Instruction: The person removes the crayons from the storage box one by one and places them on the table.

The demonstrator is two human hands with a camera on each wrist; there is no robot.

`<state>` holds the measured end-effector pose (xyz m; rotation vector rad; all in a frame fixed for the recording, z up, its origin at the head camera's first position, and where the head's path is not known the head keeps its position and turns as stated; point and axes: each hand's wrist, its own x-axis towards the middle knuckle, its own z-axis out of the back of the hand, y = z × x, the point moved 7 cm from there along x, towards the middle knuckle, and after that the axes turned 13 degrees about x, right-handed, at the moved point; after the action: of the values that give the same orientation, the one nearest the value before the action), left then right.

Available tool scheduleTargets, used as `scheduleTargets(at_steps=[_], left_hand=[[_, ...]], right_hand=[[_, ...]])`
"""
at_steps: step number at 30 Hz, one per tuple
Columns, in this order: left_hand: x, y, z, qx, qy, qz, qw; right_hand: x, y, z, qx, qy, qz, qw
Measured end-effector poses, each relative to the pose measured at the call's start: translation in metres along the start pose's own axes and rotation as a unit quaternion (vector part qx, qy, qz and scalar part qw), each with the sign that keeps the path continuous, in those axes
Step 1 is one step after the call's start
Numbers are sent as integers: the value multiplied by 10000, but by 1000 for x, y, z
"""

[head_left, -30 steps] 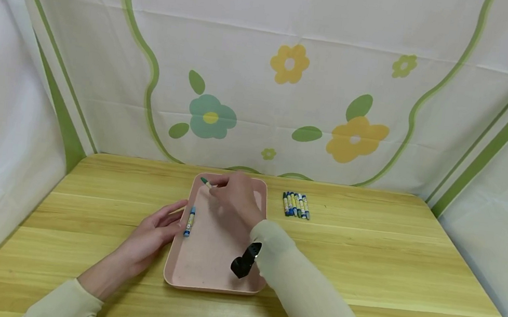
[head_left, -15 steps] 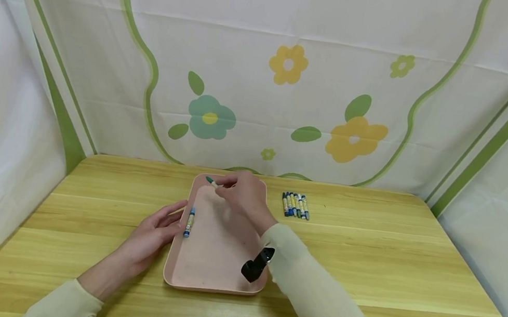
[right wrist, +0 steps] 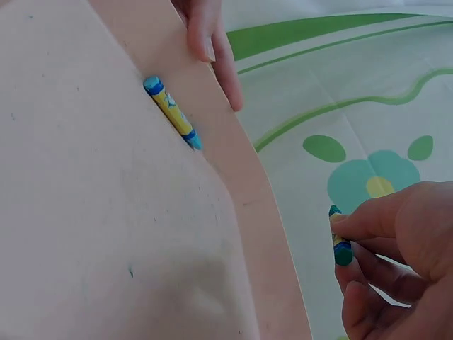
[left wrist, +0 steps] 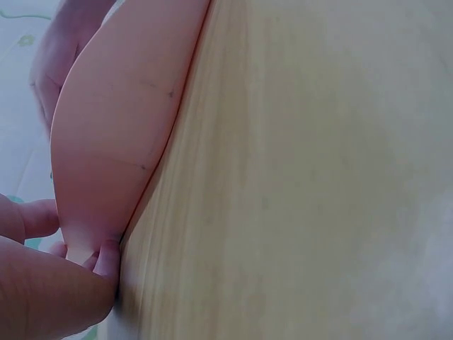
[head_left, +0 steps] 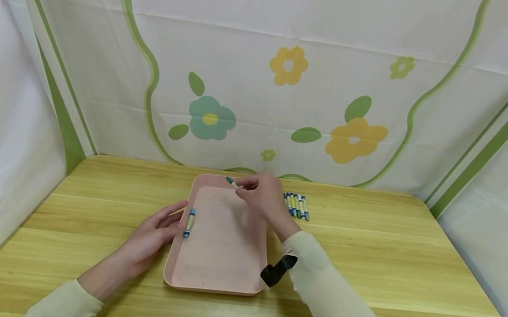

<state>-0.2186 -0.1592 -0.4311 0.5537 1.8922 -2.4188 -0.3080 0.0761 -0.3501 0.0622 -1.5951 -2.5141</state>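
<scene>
My right hand (head_left: pixel 263 196) pinches a dark green crayon (head_left: pixel 232 182) between thumb and fingers, above the far right part of a pink tray (head_left: pixel 216 286). In the right wrist view the green crayon (right wrist: pixel 342 251) has a blue-and-yellow wrapper and points away from the hand (right wrist: pixel 403 248). A light blue crayon (head_left: pixel 189 223) lies inside the tray along its left wall. My left hand (head_left: pixel 151 235) holds the tray's left rim, fingers and thumb on either side of the wall in the left wrist view.
On the wooden table (head_left: pixel 365 255), right of the tray, several crayons (head_left: pixel 298 205) lie side by side in a row, partly overlapped by my right hand. A white cloth (head_left: pixel 245 74) with printed flowers hangs behind the table.
My right hand has moved right across the far end of the tray, carrying the green crayon away from the left corner. The left hand and the tray have stayed put.
</scene>
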Motion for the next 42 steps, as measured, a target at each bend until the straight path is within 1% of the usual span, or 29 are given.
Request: scheduleTargets(at_steps=[9,21,25,31,36,42], left_hand=[[0,0,0,6,-12,8,10000],[0,1,0,-14,-41,-3,10000],[0,1,0,6,-49,4,10000],[1,2,0,62,-55,49,10000],[1,2,0,44,-54,38,10000],[1,1,0,49,-33,17,10000]], right_hand=[[-7,-14,31,-179,-308,-16,9994],[-13,-33,63,-380,-456,35,9982],[-16,-44,76,-382,-522,-57,9979],[-19,-63,100,-539,-694,-271,9958],[-20,-81,119,-646,-880,-461,9930],[-22,-100,136,-715,-1104,-678,9890]])
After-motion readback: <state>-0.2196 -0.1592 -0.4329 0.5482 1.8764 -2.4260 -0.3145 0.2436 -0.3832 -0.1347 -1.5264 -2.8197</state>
